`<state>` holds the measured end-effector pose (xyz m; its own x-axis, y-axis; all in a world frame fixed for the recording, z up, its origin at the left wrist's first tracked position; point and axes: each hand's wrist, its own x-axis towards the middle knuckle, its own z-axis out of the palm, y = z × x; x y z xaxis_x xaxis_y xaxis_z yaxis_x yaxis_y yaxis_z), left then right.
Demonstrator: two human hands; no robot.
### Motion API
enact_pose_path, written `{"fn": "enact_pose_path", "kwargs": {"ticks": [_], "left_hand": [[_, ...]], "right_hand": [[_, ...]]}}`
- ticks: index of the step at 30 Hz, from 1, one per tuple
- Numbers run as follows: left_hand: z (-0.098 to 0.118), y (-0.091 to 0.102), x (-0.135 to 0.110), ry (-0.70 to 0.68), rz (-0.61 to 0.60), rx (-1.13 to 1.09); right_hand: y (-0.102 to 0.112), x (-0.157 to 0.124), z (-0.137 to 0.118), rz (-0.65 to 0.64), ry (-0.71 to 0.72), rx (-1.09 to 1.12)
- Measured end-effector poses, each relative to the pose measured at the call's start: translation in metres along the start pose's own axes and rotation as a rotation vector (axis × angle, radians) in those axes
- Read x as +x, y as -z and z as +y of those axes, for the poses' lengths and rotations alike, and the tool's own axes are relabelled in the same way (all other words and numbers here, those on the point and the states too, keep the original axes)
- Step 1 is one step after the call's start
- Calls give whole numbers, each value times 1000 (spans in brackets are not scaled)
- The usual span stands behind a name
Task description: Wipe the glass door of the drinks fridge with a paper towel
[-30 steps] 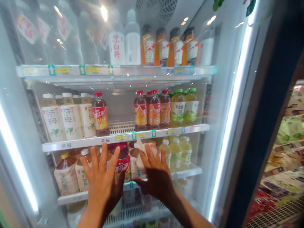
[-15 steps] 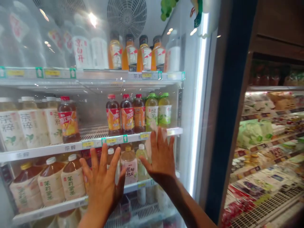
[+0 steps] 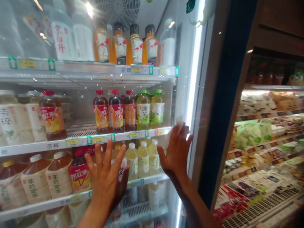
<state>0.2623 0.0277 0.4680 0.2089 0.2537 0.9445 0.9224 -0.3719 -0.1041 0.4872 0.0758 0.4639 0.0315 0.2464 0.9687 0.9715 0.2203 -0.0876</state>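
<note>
Both hands are raised at the glass door (image 3: pixel 80 117) of a drinks fridge. My left hand (image 3: pixel 108 177) has its fingers spread and holds nothing, in front of the lower shelf of bottles. Flat against the door's right side, my right hand (image 3: pixel 177 152) presses a thin pale cloth (image 3: pixel 180 120). Most of the cloth is hidden behind the fingers. Through the glass, green tea bottles (image 3: pixel 143 109) stand up and left of the right hand. A large iced tea bottle (image 3: pixel 80 177) shows just left of my left hand.
A bright light strip (image 3: pixel 193 72) runs down the fridge's right edge, beside a dark frame (image 3: pixel 218 104). Farther right, an open chiller (image 3: pixel 258 133) holds packaged goods on several tiers. Orange drink bottles (image 3: pixel 135 46) line the top shelf.
My right hand has slid right across the glass with the cloth, uncovering pale yellow bottles. The left hand stays spread. The view has shifted to the right.
</note>
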Motion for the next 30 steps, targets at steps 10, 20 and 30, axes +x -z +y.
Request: {"fn": "enact_pose_path", "kwargs": {"ticks": [10,20,30], "left_hand": [[-31,25,-28,81,-39,76],[-126,83,-79,213,-9,148],[-220,127,-119,283,-45,183]], "right_hand": [[-12,-28,-6,112,-189,31],[-13,-47,-83,-25,-84,75],[-28,-63,-213,-75,52,101]]}}
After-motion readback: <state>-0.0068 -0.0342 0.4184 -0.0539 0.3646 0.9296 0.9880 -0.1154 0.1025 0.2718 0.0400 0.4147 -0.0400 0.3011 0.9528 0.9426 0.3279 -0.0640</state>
